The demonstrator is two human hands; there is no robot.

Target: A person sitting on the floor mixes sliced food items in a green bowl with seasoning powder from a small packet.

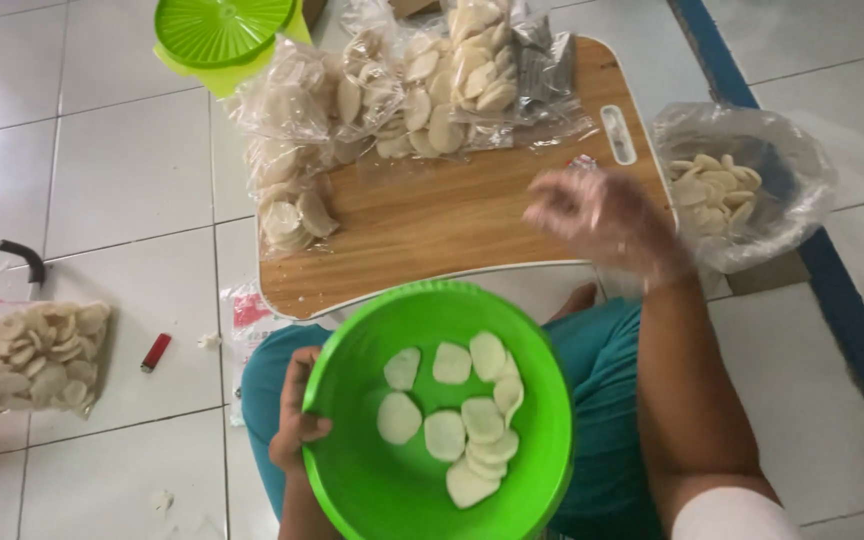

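Crackers [457, 420], pale round raw ones, lie in a loose cluster inside the green bowl [352, 480] that sits over my lap, and I take that bowl as my landmark. My left hand [297, 425] grips the bowl's near-left rim, thumb over the edge, fingers closed on it. My right hand [602, 215] hovers beyond the bowl, over the wooden board [452, 215], blurred by motion and wrapped in a thin clear glove. Its fingers look loosely spread, but I cannot tell whether they hold a cracker or nothing.

Past the bowl, along the far edge of the board, lie sealed clear packs [402, 90] of the same crackers. Right of the board sits an open bag [742, 190] with loose crackers in it. Beyond the packs is a green lid [222, 30]. Far left of the bowl, on the tiled floor, lie another filled pack [32, 355] and a small red lighter [155, 352].

I judge this a portioning step: a counted lot rests in the bowl, the right hand travelling between bowl and bag. The next move, I think, calls for a light pinch, since such thin discs snap easily, and a steady left hand on the rim.
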